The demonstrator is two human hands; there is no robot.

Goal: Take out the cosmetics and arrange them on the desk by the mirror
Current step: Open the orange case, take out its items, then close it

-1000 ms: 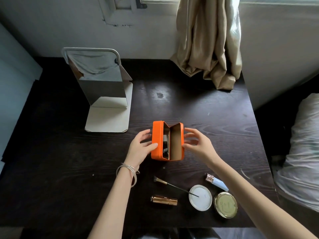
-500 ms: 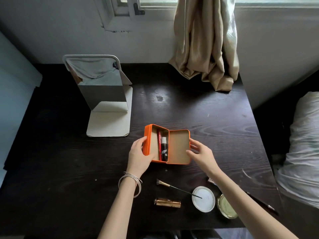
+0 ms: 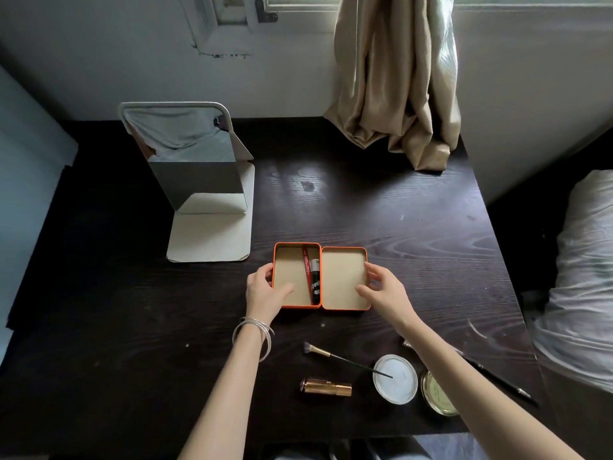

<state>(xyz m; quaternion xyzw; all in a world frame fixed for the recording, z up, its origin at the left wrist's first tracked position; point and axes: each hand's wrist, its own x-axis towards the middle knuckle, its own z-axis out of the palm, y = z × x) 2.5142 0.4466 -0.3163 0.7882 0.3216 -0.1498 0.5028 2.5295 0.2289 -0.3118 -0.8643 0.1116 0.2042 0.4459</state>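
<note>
Tin (image 3: pixel 320 277), orange outside and tan within, lies flat and fully opened near the middle of the tabletop (image 3: pixel 398 220), its base on the left and its hinged lid on the right. Two slim cosmetics remain in the base, lying against the wall on the hinge side: a red pencil-like stick (image 3: pixel 306 268) and a black tube (image 3: pixel 315 282) just beside it.

Left hand (image 3: pixel 265 290) grips the near left corner of the base, thumb hooked over the rim into the tray, steadying it. Right hand (image 3: pixel 384 293) hovers at the lid's near right corner, fingers loosely spread and lightly curved, holding nothing; whether the fingertips touch the rim I cannot tell.

Mirror (image 3: pixel 192 161) stands on its white base toward the far left corner. Along the near edge lie a brush (image 3: pixel 345 359), a gold lipstick (image 3: pixel 326 387), a white round lid (image 3: pixel 395 383) and a gold compact (image 3: pixel 437 395) partly hidden by the right forearm, with a thin dark pencil (image 3: pixel 497 380) beyond it. All of these sit well apart from the mirror.

Emptying appears nearly done. Judging by this, the next move calls for a fingertip pinch on one of the two sticks, lifted clear of the wall, while the left hand pins the tin. Arranging by the mirror is not yet begun.
</note>
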